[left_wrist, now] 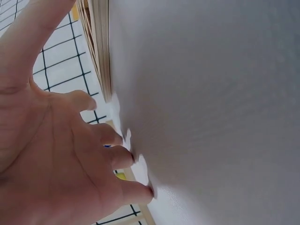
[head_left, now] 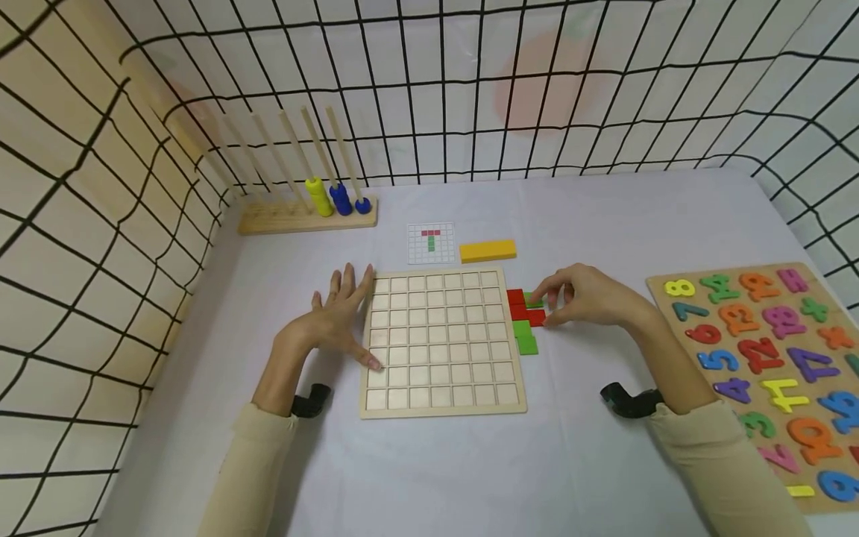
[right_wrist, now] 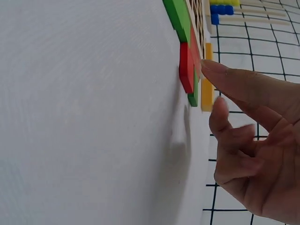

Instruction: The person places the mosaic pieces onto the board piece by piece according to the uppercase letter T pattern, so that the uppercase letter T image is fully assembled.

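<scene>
A square wooden grid board (head_left: 439, 339) lies on the white table. My left hand (head_left: 342, 313) spreads its fingers along the board's left side, the thumb reaching onto the edge squares. In the left wrist view, the fingertips (left_wrist: 138, 192) come down on the cloth beside the board (left_wrist: 101, 51). Against the board's right edge sit several flat square tiles, red (head_left: 537, 318) and green (head_left: 528, 345). Over them my right hand (head_left: 580, 294) bends its fingers, thumb and forefinger apart. The right wrist view has a fingertip right at a red tile (right_wrist: 186, 68).
Above the board lie a pattern card (head_left: 431, 244) with a red and green T and a yellow bar (head_left: 488, 251). A wooden peg stand (head_left: 282, 220) with beads is at back left. A number puzzle board (head_left: 731, 298) lies at right. Black wire mesh (head_left: 429, 97) surrounds the table.
</scene>
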The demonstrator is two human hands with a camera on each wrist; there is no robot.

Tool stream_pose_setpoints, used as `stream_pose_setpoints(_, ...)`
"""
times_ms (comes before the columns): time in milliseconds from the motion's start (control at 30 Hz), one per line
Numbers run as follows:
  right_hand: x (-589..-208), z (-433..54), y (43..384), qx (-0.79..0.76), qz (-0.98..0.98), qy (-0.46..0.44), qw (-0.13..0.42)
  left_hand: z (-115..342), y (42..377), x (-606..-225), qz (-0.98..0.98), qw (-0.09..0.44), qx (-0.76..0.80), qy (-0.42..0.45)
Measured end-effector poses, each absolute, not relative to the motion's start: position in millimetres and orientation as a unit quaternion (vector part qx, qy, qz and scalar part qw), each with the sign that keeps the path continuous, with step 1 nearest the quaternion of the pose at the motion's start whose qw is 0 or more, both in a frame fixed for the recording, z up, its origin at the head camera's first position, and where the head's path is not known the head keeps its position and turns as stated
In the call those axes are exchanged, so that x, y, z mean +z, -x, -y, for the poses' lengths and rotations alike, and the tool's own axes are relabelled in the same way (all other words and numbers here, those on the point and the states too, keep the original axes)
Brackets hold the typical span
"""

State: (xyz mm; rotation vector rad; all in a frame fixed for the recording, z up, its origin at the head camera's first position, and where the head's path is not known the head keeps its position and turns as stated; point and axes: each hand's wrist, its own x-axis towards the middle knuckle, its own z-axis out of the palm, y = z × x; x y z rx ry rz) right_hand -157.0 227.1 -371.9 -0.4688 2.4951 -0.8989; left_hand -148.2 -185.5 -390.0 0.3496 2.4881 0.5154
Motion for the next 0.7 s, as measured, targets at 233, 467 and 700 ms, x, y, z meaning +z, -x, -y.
stream_pose_setpoints(233, -376.2, -229.5, 159.6, -0.331, -0.898, 0.123, 0.262, 185.1, 147.1, -390.0, -0.933, 0.287, 0.174, -0.132)
stream_pose_setpoints(467, -379.4, -229.6, 160.1, -0.331, -0.900, 0.101, 0.264, 182.7, 146.1, -387.6, -0.932, 0.298, 0.163, -0.130)
stream_pose_setpoints(700, -380.5, -227.7, 158.3, -0.330, -0.903, 0.105, 0.254, 181.8, 145.7, -387.4, -0.931, 0.300, 0.165, -0.130)
